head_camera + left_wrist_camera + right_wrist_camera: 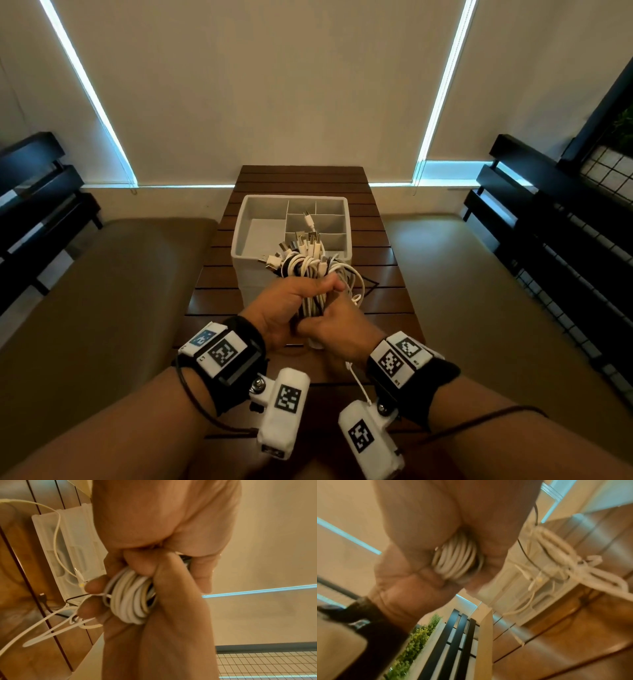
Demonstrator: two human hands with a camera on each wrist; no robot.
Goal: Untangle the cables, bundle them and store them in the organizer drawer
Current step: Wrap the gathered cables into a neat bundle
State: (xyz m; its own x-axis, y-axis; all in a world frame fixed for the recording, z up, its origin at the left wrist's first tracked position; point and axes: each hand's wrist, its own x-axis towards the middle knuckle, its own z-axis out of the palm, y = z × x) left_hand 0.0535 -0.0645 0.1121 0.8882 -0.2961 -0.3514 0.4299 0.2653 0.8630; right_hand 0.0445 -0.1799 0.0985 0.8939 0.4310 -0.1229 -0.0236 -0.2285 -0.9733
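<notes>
A bundle of white and black cables (310,265) is held upright just in front of the white organizer drawer (239,219), plugs pointing up. My left hand (301,294) grips the bundle around its middle. My right hand (330,325) grips its lower end, pressed against the left. The left wrist view shows the coiled white strands (132,599) squeezed between both hands, with loose loops (51,622) hanging off to one side. The same coil (455,559) appears blurred in the right wrist view. One white cable (310,222) lies in a middle compartment; the large left compartment holds nothing.
The organizer stands on a narrow slatted wooden table (383,274). A thin black cable (371,282) and white loops trail onto the table right of the box. Tan cushions (102,291) flank the table, with black slatted frames (548,222) beyond.
</notes>
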